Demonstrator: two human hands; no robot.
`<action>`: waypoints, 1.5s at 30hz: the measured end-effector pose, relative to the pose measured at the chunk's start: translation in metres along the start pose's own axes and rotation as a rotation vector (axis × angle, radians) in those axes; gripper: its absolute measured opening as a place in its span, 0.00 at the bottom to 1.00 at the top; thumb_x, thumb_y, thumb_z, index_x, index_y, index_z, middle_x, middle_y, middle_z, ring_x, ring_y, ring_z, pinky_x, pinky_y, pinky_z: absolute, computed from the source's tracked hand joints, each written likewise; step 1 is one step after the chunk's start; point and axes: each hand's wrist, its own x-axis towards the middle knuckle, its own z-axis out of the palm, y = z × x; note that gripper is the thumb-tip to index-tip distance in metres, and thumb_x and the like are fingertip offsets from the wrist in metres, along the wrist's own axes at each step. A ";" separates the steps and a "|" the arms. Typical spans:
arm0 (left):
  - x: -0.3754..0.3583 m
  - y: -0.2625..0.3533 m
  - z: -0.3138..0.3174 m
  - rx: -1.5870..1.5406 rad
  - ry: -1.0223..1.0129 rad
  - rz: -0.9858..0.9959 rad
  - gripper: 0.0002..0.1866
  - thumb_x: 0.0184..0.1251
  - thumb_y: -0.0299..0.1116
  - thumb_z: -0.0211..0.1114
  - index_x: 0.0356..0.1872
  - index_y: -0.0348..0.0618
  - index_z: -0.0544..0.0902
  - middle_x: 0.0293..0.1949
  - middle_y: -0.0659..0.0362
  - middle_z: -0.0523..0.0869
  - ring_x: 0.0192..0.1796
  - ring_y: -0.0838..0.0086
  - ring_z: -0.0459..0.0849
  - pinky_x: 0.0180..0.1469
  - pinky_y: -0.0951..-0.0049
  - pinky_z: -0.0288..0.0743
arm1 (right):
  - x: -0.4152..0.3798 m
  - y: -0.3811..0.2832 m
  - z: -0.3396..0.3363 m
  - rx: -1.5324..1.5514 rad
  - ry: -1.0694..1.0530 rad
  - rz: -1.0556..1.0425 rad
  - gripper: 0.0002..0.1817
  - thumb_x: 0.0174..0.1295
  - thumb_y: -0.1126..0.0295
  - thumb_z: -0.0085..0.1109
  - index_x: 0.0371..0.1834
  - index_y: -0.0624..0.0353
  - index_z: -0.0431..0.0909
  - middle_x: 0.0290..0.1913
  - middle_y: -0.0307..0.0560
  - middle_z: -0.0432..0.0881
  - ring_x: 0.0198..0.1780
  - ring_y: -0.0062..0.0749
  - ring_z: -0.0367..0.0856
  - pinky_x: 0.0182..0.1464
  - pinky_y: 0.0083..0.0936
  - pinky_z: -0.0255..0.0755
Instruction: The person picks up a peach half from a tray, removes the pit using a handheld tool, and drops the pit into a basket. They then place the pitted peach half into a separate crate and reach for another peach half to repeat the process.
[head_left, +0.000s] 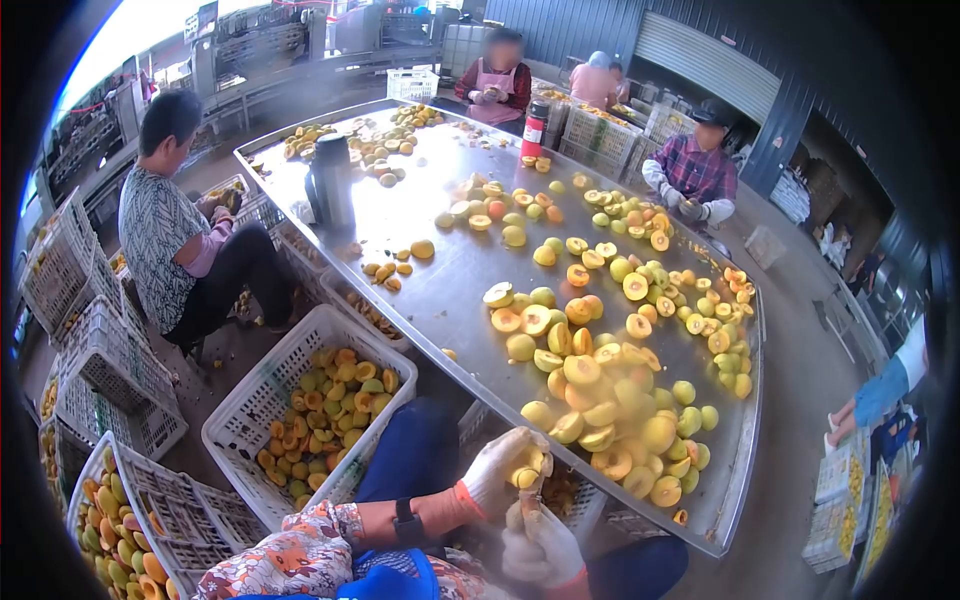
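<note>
My left hand (505, 470), in a white glove, is closed around a halved yellow peach (526, 468) just off the near edge of the metal table (450, 300). Right below it my right hand (542, 548), gloved too, has its fingers curled close to the fruit. Whatever it grips is small and blurred, and I cannot make it out. Many halved and whole peaches (600, 400) are heaped on the table in front of my hands, cut faces orange, skins yellow-green.
A white crate (310, 410) of peach halves stands left of my knee. More crates (110, 360) are stacked at far left. A dark flask (331, 180) and a red flask (533, 135) stand on the table. Co-workers sit left (170, 220), behind (495, 80) and right (695, 170).
</note>
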 end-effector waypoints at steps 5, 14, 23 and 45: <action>0.001 0.045 -0.023 0.235 0.267 0.022 0.16 0.81 0.45 0.58 0.48 0.41 0.80 0.38 0.53 0.86 0.34 0.72 0.83 0.32 0.79 0.75 | 0.000 0.001 -0.016 -0.041 0.317 -0.122 0.11 0.81 0.55 0.51 0.44 0.46 0.78 0.19 0.28 0.58 0.13 0.16 0.51 0.17 0.21 0.49; -0.028 0.091 -0.169 1.004 0.813 0.272 0.15 0.62 0.22 0.57 0.47 0.46 0.84 0.38 0.61 0.86 0.34 0.78 0.82 0.33 0.78 0.75 | 0.005 -0.007 -0.050 0.117 0.467 -0.197 0.17 0.81 0.54 0.50 0.34 0.47 0.78 0.15 0.28 0.56 0.10 0.18 0.50 0.14 0.22 0.44; -0.156 0.075 -0.353 0.572 1.264 0.143 0.18 0.60 0.25 0.59 0.51 0.48 0.84 0.36 0.55 0.85 0.30 0.67 0.84 0.25 0.67 0.75 | 0.004 -0.013 -0.048 0.087 0.516 -0.177 0.16 0.81 0.54 0.49 0.35 0.46 0.75 0.17 0.30 0.58 0.11 0.19 0.51 0.15 0.23 0.45; 0.164 0.112 -0.095 1.849 0.273 0.571 0.20 0.64 0.29 0.65 0.59 0.49 0.82 0.56 0.53 0.85 0.59 0.54 0.83 0.60 0.58 0.79 | 0.015 -0.004 -0.048 -0.059 0.673 -0.170 0.09 0.78 0.58 0.54 0.37 0.40 0.69 0.19 0.29 0.61 0.12 0.16 0.55 0.15 0.20 0.46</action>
